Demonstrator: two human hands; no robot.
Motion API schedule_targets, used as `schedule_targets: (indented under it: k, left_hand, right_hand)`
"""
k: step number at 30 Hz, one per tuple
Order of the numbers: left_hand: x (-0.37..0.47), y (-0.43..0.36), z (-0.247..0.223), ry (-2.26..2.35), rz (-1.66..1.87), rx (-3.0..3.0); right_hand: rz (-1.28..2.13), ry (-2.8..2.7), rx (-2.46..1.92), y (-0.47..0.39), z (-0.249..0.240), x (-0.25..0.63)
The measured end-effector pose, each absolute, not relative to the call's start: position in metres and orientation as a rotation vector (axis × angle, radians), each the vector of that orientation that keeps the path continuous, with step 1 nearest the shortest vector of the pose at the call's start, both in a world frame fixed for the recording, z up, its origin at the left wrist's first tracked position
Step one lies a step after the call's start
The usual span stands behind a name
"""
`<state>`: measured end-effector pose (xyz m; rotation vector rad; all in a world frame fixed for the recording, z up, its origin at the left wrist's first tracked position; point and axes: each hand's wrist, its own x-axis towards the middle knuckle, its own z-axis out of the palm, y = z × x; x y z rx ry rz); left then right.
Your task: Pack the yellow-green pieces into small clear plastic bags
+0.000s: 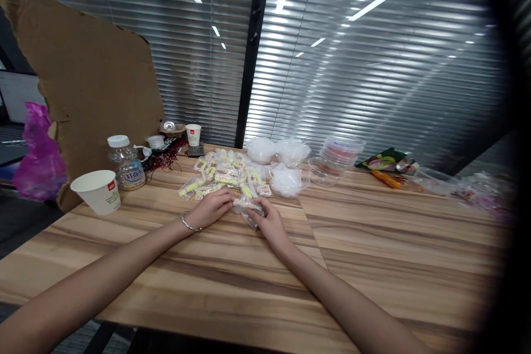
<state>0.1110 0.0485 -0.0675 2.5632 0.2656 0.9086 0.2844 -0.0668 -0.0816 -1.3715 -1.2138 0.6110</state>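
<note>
Between my two hands is a small clear plastic bag point(251, 218) with something pale near its top edge. My left hand point(213, 206), with a silver bangle point(191, 223) at the wrist, has its fingertips closed at the bag's left side. On the other side my right hand point(269, 222) pinches the bag between thumb and fingers. Just beyond my hands lies a pile of small clear packets point(226, 172) with yellow and pink pieces inside. What the bag in my hands contains is too small to make out.
Left of the pile stand a paper cup point(98, 192) and a white-capped bottle point(126, 163), near a cardboard sheet point(99, 77). Behind and right are bundles of white plastic point(287, 178), stacked clear tubs point(340, 152) and a green packet point(385, 159). Blinds rise behind the wooden table point(385, 254).
</note>
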Motion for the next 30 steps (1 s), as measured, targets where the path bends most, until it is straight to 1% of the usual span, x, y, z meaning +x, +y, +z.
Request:
schedule_targets:
  k: [14,30]
  left_hand:
    - [0.1117,0.0445,-0.0632,0.346,0.857,2.625]
    - [0.1124,0.0426,-0.0604,0.338,0.892,2.596]
  right_hand:
    - [0.608,-1.223,-1.386,-0.0659,-0.0846,0.2853]
    - [0.612,-1.226,-1.379,-0.0669,-0.0840,0.2848]
